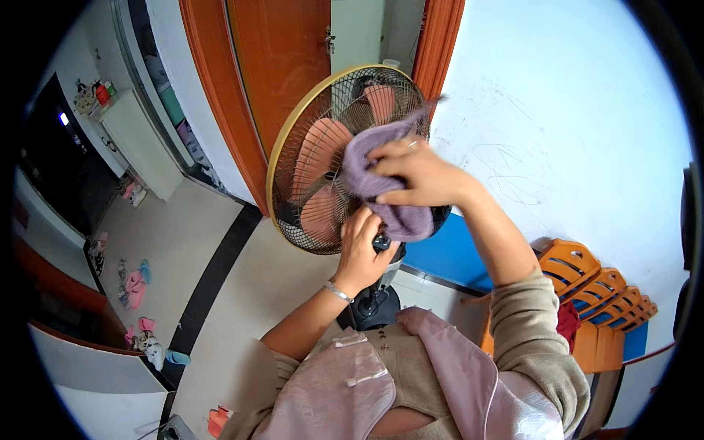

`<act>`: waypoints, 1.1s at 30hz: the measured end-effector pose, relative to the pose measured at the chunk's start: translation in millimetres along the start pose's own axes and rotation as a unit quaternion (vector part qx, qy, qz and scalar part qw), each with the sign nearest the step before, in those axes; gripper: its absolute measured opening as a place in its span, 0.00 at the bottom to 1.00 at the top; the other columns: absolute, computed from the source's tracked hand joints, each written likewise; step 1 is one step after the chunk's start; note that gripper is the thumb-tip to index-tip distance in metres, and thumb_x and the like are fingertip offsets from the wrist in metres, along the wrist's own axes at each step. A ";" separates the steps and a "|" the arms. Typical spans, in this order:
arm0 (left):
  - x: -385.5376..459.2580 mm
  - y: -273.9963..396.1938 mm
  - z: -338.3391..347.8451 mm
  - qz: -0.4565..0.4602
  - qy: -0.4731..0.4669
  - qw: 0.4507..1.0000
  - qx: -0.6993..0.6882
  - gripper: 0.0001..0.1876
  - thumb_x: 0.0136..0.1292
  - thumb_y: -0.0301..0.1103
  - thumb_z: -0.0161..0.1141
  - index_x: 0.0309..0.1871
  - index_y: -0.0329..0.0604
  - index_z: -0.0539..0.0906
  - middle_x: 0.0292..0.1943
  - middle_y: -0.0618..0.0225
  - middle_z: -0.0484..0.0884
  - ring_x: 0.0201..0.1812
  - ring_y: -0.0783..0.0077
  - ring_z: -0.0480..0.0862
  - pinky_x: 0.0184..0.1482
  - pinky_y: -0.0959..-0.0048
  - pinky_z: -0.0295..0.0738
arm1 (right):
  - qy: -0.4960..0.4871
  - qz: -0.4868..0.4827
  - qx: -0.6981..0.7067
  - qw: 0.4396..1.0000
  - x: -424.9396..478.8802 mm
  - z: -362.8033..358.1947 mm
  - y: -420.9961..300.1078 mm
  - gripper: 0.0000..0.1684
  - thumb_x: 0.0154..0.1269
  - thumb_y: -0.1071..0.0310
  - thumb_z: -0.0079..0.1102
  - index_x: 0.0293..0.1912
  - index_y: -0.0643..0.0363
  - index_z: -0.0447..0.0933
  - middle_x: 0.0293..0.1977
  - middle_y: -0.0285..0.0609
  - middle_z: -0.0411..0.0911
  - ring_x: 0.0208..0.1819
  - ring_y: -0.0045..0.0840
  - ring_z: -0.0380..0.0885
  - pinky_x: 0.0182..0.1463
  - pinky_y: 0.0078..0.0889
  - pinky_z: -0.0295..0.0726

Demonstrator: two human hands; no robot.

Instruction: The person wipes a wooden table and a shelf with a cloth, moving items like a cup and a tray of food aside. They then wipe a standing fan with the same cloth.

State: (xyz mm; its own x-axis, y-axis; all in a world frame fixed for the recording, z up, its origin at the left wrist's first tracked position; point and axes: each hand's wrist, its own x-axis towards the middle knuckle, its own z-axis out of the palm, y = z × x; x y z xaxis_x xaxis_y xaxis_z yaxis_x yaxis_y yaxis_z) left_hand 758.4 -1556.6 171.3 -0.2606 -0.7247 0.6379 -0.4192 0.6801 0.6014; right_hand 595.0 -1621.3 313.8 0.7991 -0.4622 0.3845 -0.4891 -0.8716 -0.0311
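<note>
A standing electric fan (pixel 324 159) with salmon-coloured blades, a black wire guard and a gold rim is in front of me, its head tilted. My right hand (pixel 421 170), with a ring on one finger, holds a purple cloth (pixel 366 154) against the back side of the fan head. The cloth is blurred and hangs below the fingers, hiding much of the motor housing. Just below it, my left hand (pixel 363 247) grips the fan near a small black part (pixel 380 242) at the neck. The fan's round black base (pixel 377 308) stands on the floor.
Orange wooden chairs (pixel 583 280) line the wall at the right, with a dark red cloth (pixel 567 324) on one. Behind the fan is an open brown door (pixel 280 60). Several shoes and slippers (pixel 136 286) lie at the left, near a white cabinet (pixel 144 143).
</note>
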 end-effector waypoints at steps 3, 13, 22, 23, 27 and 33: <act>2.2 7.1 19.9 0.013 0.067 0.997 -0.028 0.30 0.56 0.38 0.62 0.59 0.31 0.67 0.63 0.43 0.61 0.63 0.43 0.63 0.64 0.54 0.55 | -0.068 0.073 0.106 0.989 13.2 19.3 27.4 0.17 0.51 0.62 0.63 0.38 0.64 0.78 0.44 0.45 0.71 0.47 0.39 0.69 0.55 0.37 0.67; 21.0 11.8 21.1 0.047 0.041 0.998 -0.028 0.36 0.58 0.38 0.61 0.68 0.35 0.61 0.70 0.46 0.55 0.70 0.43 0.54 0.68 0.51 0.45 | 0.053 0.264 0.395 0.878 -53.8 71.5 103.1 0.23 0.61 0.60 0.57 0.51 0.66 0.75 0.49 0.46 0.77 0.54 0.32 0.73 0.61 0.32 0.68; 29.0 21.0 6.2 0.021 0.002 1.000 0.009 0.37 0.58 0.45 0.59 0.67 0.33 0.62 0.69 0.49 0.57 0.72 0.44 0.52 0.69 0.48 0.40 | 0.293 0.290 0.539 0.734 -130.1 226.6 27.8 0.21 0.62 0.69 0.58 0.55 0.63 0.73 0.52 0.40 0.75 0.53 0.23 0.72 0.60 0.28 0.69; 31.8 21.7 1.8 0.015 0.006 1.000 -0.005 0.37 0.58 0.46 0.59 0.67 0.33 0.62 0.69 0.49 0.58 0.71 0.45 0.53 0.69 0.49 0.41 | 0.261 0.282 0.573 0.724 -131.8 218.7 36.7 0.21 0.62 0.70 0.59 0.55 0.63 0.73 0.53 0.40 0.75 0.53 0.22 0.72 0.60 0.27 0.69; 57.4 48.2 0.5 0.107 -0.017 0.989 0.101 0.38 0.56 0.44 0.61 0.66 0.33 0.63 0.67 0.50 0.63 0.70 0.50 0.59 0.68 0.54 0.46 | 0.399 0.250 0.419 0.776 -109.9 135.1 83.5 0.18 0.57 0.68 0.61 0.47 0.63 0.74 0.46 0.42 0.75 0.50 0.27 0.72 0.56 0.28 0.69; 83.1 43.4 19.8 0.101 -0.037 0.993 0.049 0.21 0.52 0.30 0.61 0.52 0.39 0.77 0.54 0.55 0.75 0.56 0.54 0.73 0.61 0.61 0.62 | 0.280 0.003 0.056 0.958 -9.4 64.1 103.8 0.20 0.49 0.66 0.60 0.46 0.51 0.75 0.43 0.45 0.71 0.47 0.40 0.71 0.48 0.42 0.70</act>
State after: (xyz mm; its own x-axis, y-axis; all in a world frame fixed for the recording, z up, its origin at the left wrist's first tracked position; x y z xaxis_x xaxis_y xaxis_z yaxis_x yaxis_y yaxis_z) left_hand 701.3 -1589.5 240.9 -0.4096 -0.5827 0.7020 -0.4333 0.8014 0.4123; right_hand 559.1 -1717.9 247.8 0.4675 -0.3349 0.8181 -0.4277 -0.8956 -0.1222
